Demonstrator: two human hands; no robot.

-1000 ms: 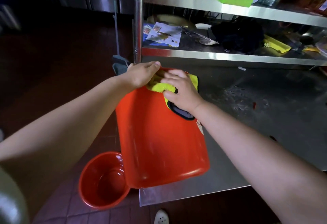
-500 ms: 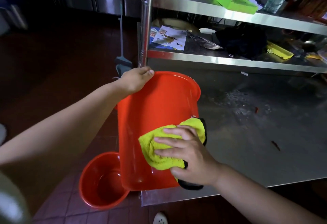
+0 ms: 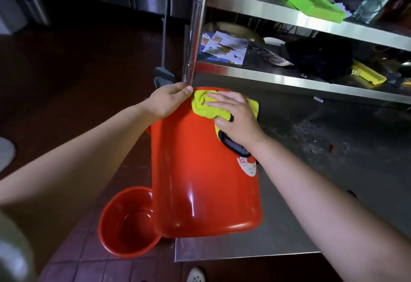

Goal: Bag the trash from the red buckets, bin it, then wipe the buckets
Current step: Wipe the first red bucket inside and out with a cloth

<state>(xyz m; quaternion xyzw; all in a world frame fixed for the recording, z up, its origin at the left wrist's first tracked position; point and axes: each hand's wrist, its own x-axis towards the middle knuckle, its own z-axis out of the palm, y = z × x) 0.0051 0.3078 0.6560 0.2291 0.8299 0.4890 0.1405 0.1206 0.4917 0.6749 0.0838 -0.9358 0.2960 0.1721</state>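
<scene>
Head view: person is wiping a tall red plastic bucket (image 3: 206, 175) lying tilted on the steel tabletop (image 3: 333, 170), its long axis running away from the body, rim at the far end, base nearest and overhanging the tabletop's near left corner.

Left hand (image 3: 169, 101) is gripping the far rim, fingers curled over the edge, steadying. Right hand (image 3: 235, 117) is lying flat, fingers spread, pressing a yellow-green terry cloth with black trim (image 3: 204, 108) onto the bucket's upper wall just beside the left hand; the two hands are nearly touching at the rim. Right hand is the working one. Judgement: next stroke probably has to travel along the long axis, back toward the base, since the cloth is sitting at the far end.

Second red bucket (image 3: 129, 221) is standing upright on the tiled floor (image 3: 73, 248), below and nearer than the left forearm, looking empty. Beyond the hands, steel shelving (image 3: 289, 17) is carrying a green tray (image 3: 311, 1), papers, dark fabric. Tabletop right of the hands is showing wet smears.
</scene>
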